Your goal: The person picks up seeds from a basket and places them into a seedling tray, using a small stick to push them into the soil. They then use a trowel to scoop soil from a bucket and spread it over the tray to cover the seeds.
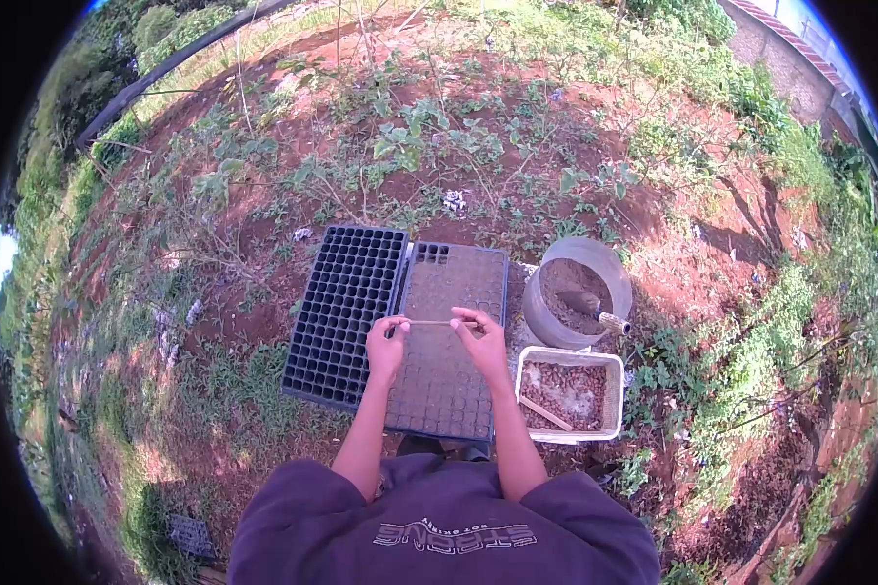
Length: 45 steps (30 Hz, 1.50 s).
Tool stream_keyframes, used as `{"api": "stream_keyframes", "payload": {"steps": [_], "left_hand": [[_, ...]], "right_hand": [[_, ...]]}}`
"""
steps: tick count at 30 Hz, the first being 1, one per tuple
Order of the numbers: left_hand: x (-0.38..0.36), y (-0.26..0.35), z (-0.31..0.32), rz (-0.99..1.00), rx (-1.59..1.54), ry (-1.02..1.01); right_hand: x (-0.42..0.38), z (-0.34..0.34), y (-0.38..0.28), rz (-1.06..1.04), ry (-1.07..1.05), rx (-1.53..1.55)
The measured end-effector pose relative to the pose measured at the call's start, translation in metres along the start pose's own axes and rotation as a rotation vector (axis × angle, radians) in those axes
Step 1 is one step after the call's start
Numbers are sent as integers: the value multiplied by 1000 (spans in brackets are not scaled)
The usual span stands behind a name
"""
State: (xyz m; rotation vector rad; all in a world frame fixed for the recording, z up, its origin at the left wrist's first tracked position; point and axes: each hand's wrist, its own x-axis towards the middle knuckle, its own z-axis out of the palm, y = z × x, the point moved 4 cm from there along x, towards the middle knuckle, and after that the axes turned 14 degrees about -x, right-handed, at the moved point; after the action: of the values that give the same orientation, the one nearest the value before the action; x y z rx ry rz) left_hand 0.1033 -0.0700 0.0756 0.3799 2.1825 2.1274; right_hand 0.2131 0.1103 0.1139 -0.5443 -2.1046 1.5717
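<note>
A thin, light brown stick [429,323] stretches level between my two hands. One end is pinched in the fingertips of my left hand [386,346], the other in those of my right hand [482,343]. Both hands are above a seedling tray [444,390] whose cells are filled with brown soil. At that tray's far left corner a few cells [431,253] show dark and unfilled. Close by on the left lies a second black seedling tray [346,312] with hollow cells.
Right of the trays stands a translucent bucket [546,317] of soil with a trowel [583,302] in it. Nearer me, a cream rectangular tub [615,390] holds reddish-brown pieces and a flat wooden strip [546,412]. Weeds and red earth surround everything.
</note>
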Motion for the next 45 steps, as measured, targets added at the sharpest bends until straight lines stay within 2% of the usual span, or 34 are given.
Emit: {"api": "stream_keyframes", "payload": {"steps": [5, 8, 10, 17, 18, 19, 21, 26, 32, 34, 36, 40, 43, 45], "left_hand": [[11, 11, -11, 0, -87, 9], [24, 27, -28, 11, -123, -3], [30, 37, -40, 40, -102, -43], [49, 27, -76, 52, -165, -28], [49, 26, -77, 33, -104, -20], [50, 19, -77, 95, -113, -23], [46, 1, -73, -23, -138, -60], [37, -19, -54, -41, -191, -127], [38, -15, -32, -75, -223, -226], [37, -21, -19, -87, -238, -265], [34, -25, -1, -168, -232, -320], [30, -36, 28, -117, -197, -426], [31, -42, 39, -145, -191, -440], [36, -45, 47, -170, -188, -424]], "right_hand": [[-1, 20, -22, -59, -50, 48], [4, 38, -35, -8, -55, 114], [7, 47, -49, -193, 61, -221], [7, 102, -51, -172, -44, -111], [3, 108, -47, -145, 25, -75], [2, 114, -43, -114, 92, -40], [-6, 120, -37, -122, 145, -79], [-15, 109, -32, -39, 239, -138], [-17, 88, -26, -174, 252, -191], [-20, 81, -14, -30, 208, -108], [-26, 66, -8, 2, 215, -179], [-25, 42, 9, -1, 226, -202], [-21, 32, 16, 108, 234, -133], [-11, 30, 14, 100, 235, -187]]}}
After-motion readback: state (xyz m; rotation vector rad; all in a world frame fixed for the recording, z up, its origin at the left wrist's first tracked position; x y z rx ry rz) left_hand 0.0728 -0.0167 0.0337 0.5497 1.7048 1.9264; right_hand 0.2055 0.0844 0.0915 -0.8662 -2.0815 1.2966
